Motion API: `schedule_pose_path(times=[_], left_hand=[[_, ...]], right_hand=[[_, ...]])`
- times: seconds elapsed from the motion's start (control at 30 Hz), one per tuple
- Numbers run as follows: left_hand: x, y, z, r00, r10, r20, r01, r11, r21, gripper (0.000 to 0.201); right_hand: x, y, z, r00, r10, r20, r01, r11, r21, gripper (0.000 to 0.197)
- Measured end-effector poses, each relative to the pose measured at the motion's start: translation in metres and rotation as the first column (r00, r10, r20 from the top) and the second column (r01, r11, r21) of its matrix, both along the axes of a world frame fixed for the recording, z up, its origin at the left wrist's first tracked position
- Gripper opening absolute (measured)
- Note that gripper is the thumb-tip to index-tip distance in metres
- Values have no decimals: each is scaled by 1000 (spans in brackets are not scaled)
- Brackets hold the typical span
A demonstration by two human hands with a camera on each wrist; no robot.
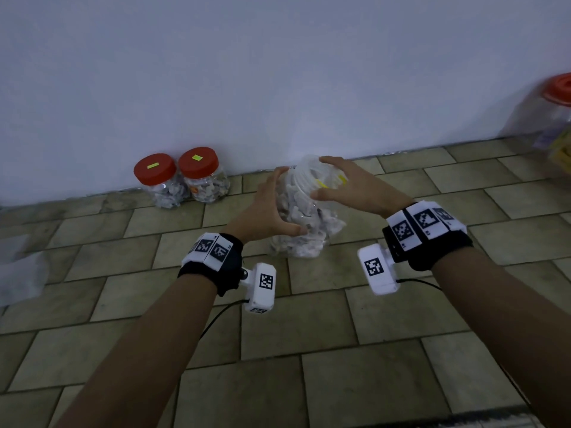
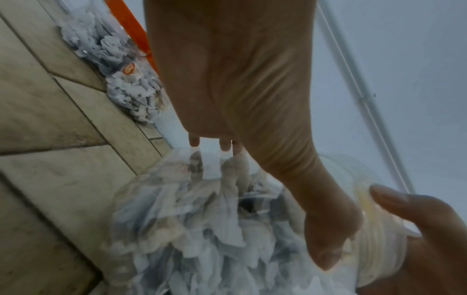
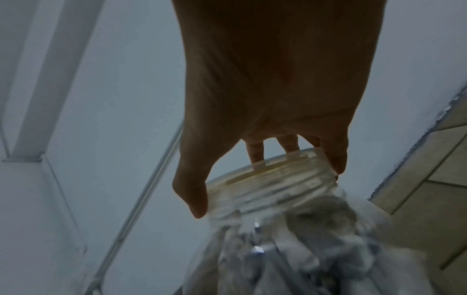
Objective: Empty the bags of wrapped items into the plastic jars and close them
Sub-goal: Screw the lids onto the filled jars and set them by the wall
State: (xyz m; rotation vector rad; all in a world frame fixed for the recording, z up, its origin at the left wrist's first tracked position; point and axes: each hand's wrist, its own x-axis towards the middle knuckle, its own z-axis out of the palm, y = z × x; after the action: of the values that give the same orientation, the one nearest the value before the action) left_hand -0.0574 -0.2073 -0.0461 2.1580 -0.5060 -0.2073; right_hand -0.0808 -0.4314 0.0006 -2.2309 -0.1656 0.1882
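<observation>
Open jar [image 1: 304,217]: stands on the tiled floor [image 1: 386,350] near the wall, packed with wrapped items [image 1: 296,208], no lid on.
Left hand [image 1: 272,208]: fingers curled round the jar's body.
Right hand [image 1: 349,183]: fingers grasp its threaded neck.
Closed jars [image 1: 182,177]: red-lidded pair against the wall.
</observation>
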Motion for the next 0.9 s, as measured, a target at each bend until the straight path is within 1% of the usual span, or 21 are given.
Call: schedule_pose_path(times=[0.1, 0.17, 0.2, 0.23, 0.3, 0.33, 0.37, 0.4, 0.43, 0.47, 0.5, 0.53, 0.57, 0.6, 0.63, 0.67, 0.7, 0.73, 0.8, 0.87, 0.9], left_hand=[[-1, -4, 2, 1000, 4, 29, -4, 1000, 12, 114], [-2, -8, 2, 999, 16, 30, -16, 1000, 19, 114], [-2, -10, 2, 999, 21, 24, -22, 999, 28, 116], [-2, -13, 3, 1000, 23, 21, -23, 999, 40, 118], [-1, -16, 3, 1000, 23, 21, -24, 998, 62, 122], [0, -17, 3, 999, 28, 27, -30, 997, 71, 123], [0, -16, 4, 999, 36, 40, -39, 996, 80, 122], [1, -15, 4, 998, 41, 50, -45, 995, 85, 122], [1, -14, 5, 998, 42, 53, -46, 995, 86, 122], [2, -14, 5, 998, 39, 54, -43, 995, 85, 122], [1, -14, 6, 998, 33, 53, -38, 996, 87, 121], [1, -14, 7, 999, 26, 45, -29, 996, 88, 121], [0, -14, 8, 999, 16, 32, -19, 996, 85, 121], [0, -13, 10, 1000, 3, 13, -4, 997, 79, 122], [-1, -13, 12, 1000, -15, -8, 15, 997, 74, 121], [-1, -12, 15, 999, -36, -27, 38, 997, 71, 121], [0, -11, 17, 997, -64, -44, 67, 995, 72, 119], [1, -11, 19, 994, -94, -58, 99, 992, 80, 118], [2, -12, 22, 988, -137, -66, 143, 985, 96, 116], [0, -16, 21, 992, -126, -31, 128, 986, 110, 117], [-2, -18, 19, 994, -112, 3, 111, 987, 113, 118]], right_hand=[[-4, 5, -3, 999, -28, 35, 28, 1000, -8, 85], [-8, 10, 0, 996, -67, 59, 69, 997, -29, 82], [-10, 12, 2, 995, -97, 34, 99, 993, -58, 81], [-12, 12, 4, 992, -127, -15, 125, 987, -101, 84], [-16, 8, 9, 976, -184, -112, 157, 964, -215, 99], [-16, 4, 12, 966, -231, -117, 198, 950, -243, 106], [-16, -3, 15, 954, -285, -91, 256, 936, -243, 107], [-18, -9, 19, 944, -329, -29, 314, 922, -229, 102], [-18, -15, 19, 931, -360, 55, 363, 907, -211, 92], [-17, -19, 15, 925, -354, 141, 376, 904, -201, 82], [-17, -21, 12, 927, -307, 215, 348, 919, -184, 72], [-16, -23, 5, 935, -249, 253, 293, 944, -153, 61], [-14, -24, -2, 955, -181, 237, 212, 971, -112, 51], [-13, -24, -7, 978, -88, 190, 108, 989, -97, 52], [-12, -24, -11, 987, 14, 159, 1, 996, -91, 66], [-10, -23, -12, 985, 104, 136, -91, 991, -99, 78], [-8, -21, -12, 976, 172, 131, -157, 980, -119, 84], [-7, -17, -12, 964, 229, 137, -211, 968, -137, 86], [-2, -12, -18, 949, 269, 164, -243, 956, -164, 79], [1, -6, -26, 953, 197, 231, -163, 974, -156, 71], [0, -4, -31, 952, 138, 273, -110, 987, -115, 69]])
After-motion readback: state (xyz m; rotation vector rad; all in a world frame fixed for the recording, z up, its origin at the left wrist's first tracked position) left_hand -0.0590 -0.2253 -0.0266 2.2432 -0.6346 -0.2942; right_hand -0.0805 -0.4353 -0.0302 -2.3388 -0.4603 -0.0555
